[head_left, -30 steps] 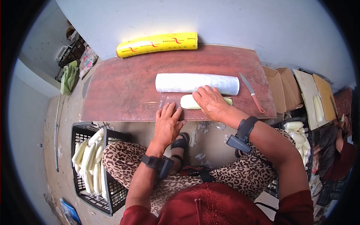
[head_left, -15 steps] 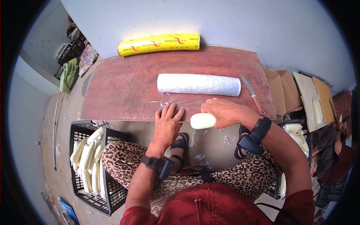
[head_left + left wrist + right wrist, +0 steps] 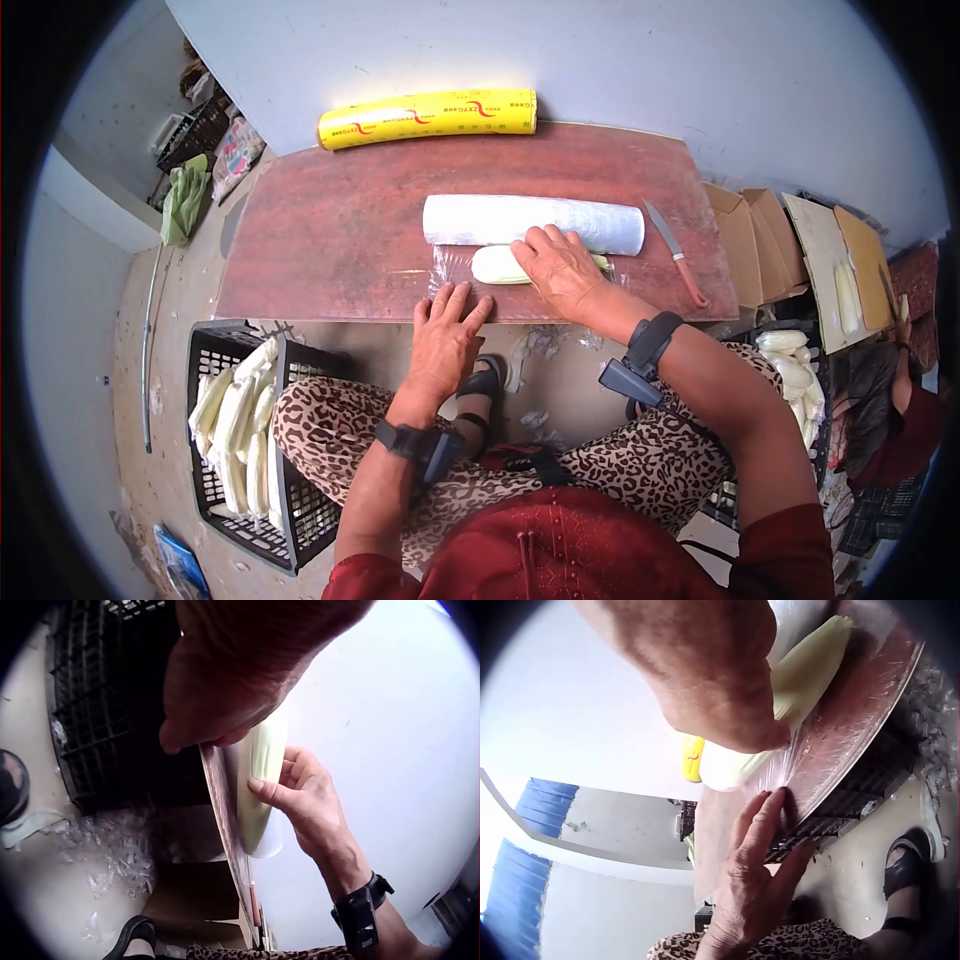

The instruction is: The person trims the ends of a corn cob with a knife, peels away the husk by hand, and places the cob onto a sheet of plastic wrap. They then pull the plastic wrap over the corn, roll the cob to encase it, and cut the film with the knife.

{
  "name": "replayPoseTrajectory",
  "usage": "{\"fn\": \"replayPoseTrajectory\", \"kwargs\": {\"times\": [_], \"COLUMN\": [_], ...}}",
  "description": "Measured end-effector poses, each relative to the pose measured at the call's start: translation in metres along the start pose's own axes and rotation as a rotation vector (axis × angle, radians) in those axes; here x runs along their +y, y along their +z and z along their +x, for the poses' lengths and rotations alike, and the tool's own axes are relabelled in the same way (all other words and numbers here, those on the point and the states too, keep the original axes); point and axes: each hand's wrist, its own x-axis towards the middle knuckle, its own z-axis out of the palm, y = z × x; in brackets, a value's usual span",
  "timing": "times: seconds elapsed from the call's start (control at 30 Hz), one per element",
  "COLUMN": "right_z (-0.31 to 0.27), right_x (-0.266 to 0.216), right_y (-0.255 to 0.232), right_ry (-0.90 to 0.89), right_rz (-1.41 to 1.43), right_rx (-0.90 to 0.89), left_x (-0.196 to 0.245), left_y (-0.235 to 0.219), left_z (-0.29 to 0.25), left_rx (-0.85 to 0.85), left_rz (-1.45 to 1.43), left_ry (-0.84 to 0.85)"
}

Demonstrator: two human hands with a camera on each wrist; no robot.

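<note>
Gripping corn (image 3: 496, 265) — right hand (image 3: 562, 272), fingers curled (left hand (image 3: 445, 335) spread on film (image 3: 781, 771)).

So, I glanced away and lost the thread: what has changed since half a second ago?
The ear of corn has moved forward and left, from the near edge of the table to beside the film roll. The right hand held it then and holds it now. The left hand, knife and yellow roll stayed put.
</note>
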Motion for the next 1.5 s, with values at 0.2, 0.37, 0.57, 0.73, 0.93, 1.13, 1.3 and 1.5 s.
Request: {"fn": "replayPoseTrajectory", "kwargs": {"times": [0.2,0.37,0.57,0.73,0.93,1.13,1.3,1.5], "right_z": [-0.005,-0.004,0.001,-0.004,-0.017,-0.05,-0.059,-0.073], "right_x": [0.003,0.004,0.003,0.017,0.06,0.084,0.081,0.051], "right_y": [-0.002,-0.003,-0.006,-0.019,-0.07,-0.053,-0.062,-0.062], "right_ry": [-0.029,-0.054,-0.051,-0.042,0.209,0.149,0.181,0.207], "right_rz": [0.021,-0.028,-0.017,0.135,0.443,0.322,0.324,0.285], "right_rx": [0.008,-0.027,-0.086,-0.096,-0.108,-0.209,-0.295,-0.458], "left_x": [-0.009,-0.017,-0.014,-0.002,-0.023,-0.039,-0.048,-0.052], "left_y": [-0.008,-0.018,-0.022,-0.027,-0.02,-0.051,-0.06,-0.048], "left_z": [-0.002,-0.003,0.012,0.03,0.025,0.027,0.033,0.032], "left_rx": [-0.013,0.002,0.302,0.19,0.045,-0.176,-0.254,-0.245], "left_rz": [-0.046,-0.044,-0.104,-0.074,-0.012,0.028,0.082,0.052], "left_ry": [-0.041,-0.234,-0.11,0.053,-0.148,-0.173,-0.114,-0.138]}}
